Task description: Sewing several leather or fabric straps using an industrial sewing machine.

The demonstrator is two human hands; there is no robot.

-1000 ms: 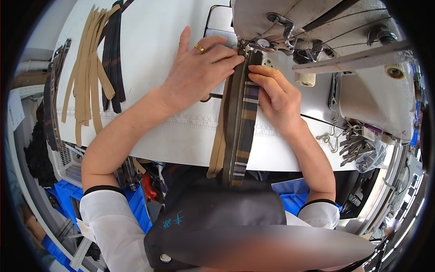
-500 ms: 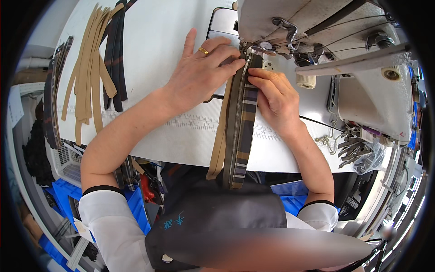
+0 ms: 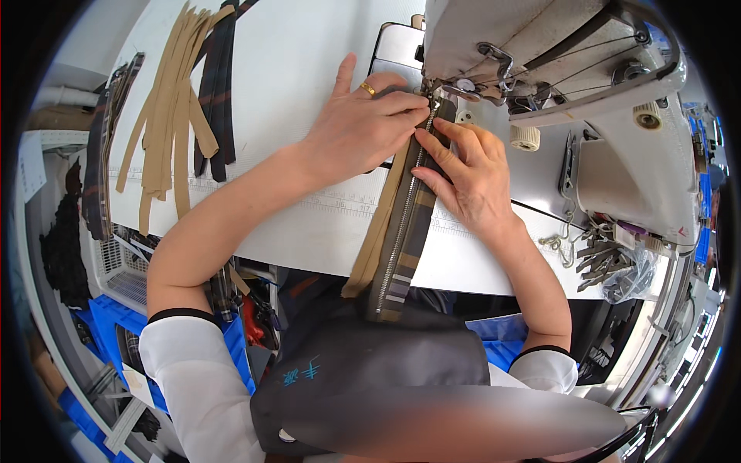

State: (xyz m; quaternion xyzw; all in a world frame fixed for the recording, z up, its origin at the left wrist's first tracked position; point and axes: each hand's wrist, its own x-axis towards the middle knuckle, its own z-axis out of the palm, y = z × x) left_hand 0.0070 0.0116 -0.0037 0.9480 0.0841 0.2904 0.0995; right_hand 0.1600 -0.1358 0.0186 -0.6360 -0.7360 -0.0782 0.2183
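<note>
A long zipper strip [image 3: 400,247] with metal teeth, tan tape and plaid edging runs from under the sewing machine's presser foot [image 3: 434,89] down over the table's front edge. My left hand [image 3: 355,135], wearing a gold ring, presses its bent index and middle fingertips on the upper strip beside the foot, thumb raised. My right hand [image 3: 471,174] is on the strip just below, fingers bent and thumb against the zipper, gripping it.
Tan strips [image 3: 166,147], dark strips [image 3: 214,123] and plaid strips [image 3: 108,154] lie on the white table [image 3: 285,92]. A white basket [image 3: 123,278] and blue bins [image 3: 116,347] are below left. The machine head [image 3: 509,38] overhangs; clips in plastic [image 3: 617,270] sit right.
The zipper strip has swung to a slant, its lower end leftward. My right fingers have shifted across onto the zipper teeth, thumb lower down. My left hand has moved slightly right.
</note>
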